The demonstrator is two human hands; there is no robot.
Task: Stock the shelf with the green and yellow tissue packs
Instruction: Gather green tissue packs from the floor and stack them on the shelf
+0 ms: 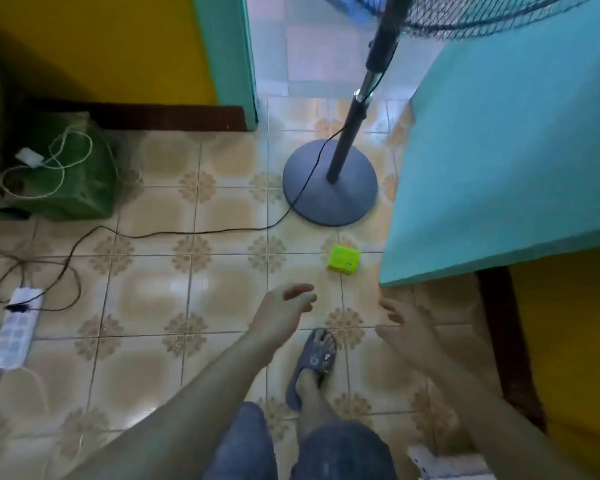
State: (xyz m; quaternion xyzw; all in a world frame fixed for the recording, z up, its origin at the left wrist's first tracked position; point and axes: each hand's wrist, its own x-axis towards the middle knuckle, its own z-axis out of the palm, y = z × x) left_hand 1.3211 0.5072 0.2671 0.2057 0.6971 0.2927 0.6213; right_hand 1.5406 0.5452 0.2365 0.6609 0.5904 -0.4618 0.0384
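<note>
One small green and yellow tissue pack [343, 259] lies on the tiled floor, just in front of the fan base and beside the teal wall corner. My left hand [284, 313] hovers below and left of it, fingers apart, holding nothing. My right hand [407, 327] hangs below and right of the pack, also spread and empty. Neither hand touches the pack. No shelf is in view.
A standing fan [329, 183] with a round grey base stands behind the pack, its black cord [187, 233] running left across the floor to a white power strip [14, 327]. A green bag [66, 174] with a charger sits far left. My sandalled foot [314, 362] is below the hands.
</note>
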